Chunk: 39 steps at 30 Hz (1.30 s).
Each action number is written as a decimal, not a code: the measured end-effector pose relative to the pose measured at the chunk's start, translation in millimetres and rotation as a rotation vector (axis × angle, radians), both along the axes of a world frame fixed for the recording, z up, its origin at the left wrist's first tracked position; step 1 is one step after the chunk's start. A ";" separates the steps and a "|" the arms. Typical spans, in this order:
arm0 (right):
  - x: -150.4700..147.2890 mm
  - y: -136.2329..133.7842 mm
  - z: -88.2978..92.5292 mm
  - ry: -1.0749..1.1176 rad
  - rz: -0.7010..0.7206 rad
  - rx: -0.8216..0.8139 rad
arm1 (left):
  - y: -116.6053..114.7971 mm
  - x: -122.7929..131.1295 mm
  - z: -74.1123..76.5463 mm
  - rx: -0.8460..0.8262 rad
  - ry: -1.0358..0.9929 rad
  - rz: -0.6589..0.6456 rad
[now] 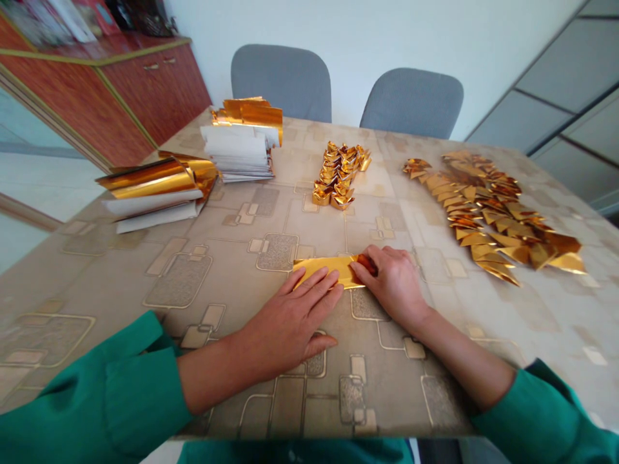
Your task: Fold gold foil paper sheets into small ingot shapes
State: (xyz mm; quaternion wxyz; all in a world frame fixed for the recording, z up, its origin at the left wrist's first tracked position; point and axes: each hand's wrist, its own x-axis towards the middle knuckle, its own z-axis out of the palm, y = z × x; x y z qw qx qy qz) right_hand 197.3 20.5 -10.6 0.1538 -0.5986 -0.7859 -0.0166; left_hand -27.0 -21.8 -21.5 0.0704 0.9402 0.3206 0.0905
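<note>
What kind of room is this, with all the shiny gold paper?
Probably a dining room in someone's home: there's a big patterned table, two grey chairs on its far side, and a reddish wooden cabinet at the left.

Two grey chairs and a red-brown cabinet, around a patterned desk
At the far side of the desk (pixel 120 283) we see the left chair (pixel 280 80) and the right chair (pixel 413 103), both before a pale wall (pixel 358 38). On our left stands the cabinet (pixel 155 100), with a few blurred objects (pixel 72 19) on its top; on our right, grey panels (pixel 546 96) with dark lines.
</note>
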 end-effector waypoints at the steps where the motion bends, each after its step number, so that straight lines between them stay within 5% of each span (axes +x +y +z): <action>1: -0.3 0.2 -0.6 0.002 -0.003 -0.005 | 0.3 0.1 0.3 -0.002 -0.002 -0.002; 8: 3.7 -5.6 9.3 0.079 0.032 0.115 | 2.3 0.2 1.7 -0.019 -0.006 -0.004; 10: 2.6 -15.7 16.5 0.048 0.141 0.230 | 2.7 0.1 1.3 -0.018 -0.006 -0.008; 14: -4.1 -42.1 18.7 -0.023 0.451 0.204 | 3.4 0.3 0.8 0.001 -0.015 -0.006; 28: 10.5 -54.1 11.3 -0.109 0.368 0.127 | 12.9 -11.0 6.2 0.020 0.059 -0.070; 39: 15.3 -51.0 9.5 -0.033 0.393 0.094 | 16.5 -66.6 17.1 0.063 0.122 -0.107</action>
